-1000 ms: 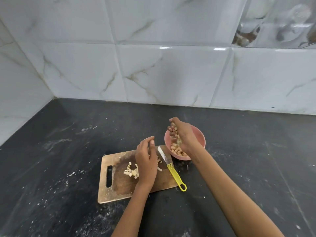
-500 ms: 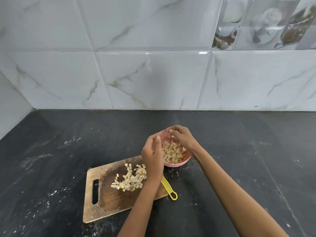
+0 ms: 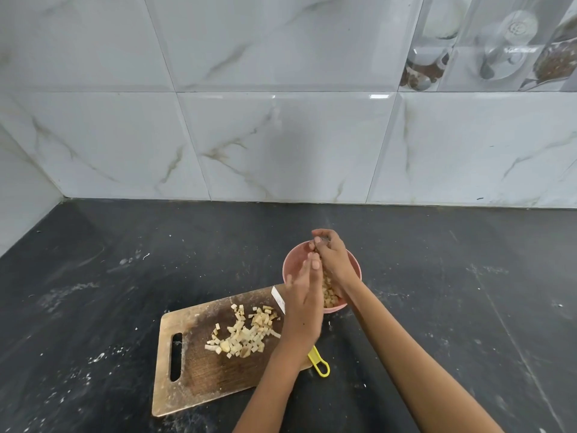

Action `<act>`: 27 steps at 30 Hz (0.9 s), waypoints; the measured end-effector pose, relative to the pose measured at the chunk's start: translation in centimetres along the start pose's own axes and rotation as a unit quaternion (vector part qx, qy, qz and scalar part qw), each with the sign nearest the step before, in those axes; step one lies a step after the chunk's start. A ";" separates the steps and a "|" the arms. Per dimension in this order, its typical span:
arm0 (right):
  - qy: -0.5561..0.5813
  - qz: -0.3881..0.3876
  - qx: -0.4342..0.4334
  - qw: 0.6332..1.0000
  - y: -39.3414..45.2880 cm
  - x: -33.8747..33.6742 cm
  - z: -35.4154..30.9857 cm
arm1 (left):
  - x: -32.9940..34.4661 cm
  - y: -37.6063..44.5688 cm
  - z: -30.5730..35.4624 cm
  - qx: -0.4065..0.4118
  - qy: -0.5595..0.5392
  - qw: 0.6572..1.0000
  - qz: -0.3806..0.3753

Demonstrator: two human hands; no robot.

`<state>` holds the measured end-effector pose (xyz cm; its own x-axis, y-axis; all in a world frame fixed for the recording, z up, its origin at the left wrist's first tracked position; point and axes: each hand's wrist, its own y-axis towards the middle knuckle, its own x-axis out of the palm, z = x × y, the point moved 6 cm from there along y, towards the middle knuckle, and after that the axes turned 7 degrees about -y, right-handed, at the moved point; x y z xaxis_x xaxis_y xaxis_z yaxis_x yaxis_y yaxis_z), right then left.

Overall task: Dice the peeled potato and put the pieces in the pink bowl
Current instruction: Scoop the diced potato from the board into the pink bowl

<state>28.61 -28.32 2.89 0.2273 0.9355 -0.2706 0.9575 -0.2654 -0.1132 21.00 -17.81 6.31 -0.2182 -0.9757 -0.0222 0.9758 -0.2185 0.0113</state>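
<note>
The yellow-handled knife [image 3: 318, 364] lies half under the left wrist; a careless sweep could knock it off the worn wooden chopping board [image 3: 199, 367]. Left of that wrist, pale diced potato pieces [image 3: 242, 334] wait. The left hand [image 3: 304, 303], fingers straight, has risen from half a second ago over the pink plastic bowl [image 3: 295, 260]. The right hand [image 3: 331, 260] hangs curled above it; whether it holds pieces I cannot tell, and some may spill past the rim.
</note>
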 end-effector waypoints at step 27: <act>-0.021 0.016 0.008 1.000 -2.1 -2.5 -0.5 | -1.2 2.8 -1.1 -0.130 -0.304 0.944 0.007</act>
<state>26.09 -29.99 4.25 0.2490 0.9160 -0.3144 0.9469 -0.2985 -0.1197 24.00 -17.27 5.30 -0.0978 -0.8258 0.5555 0.9323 -0.2713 -0.2392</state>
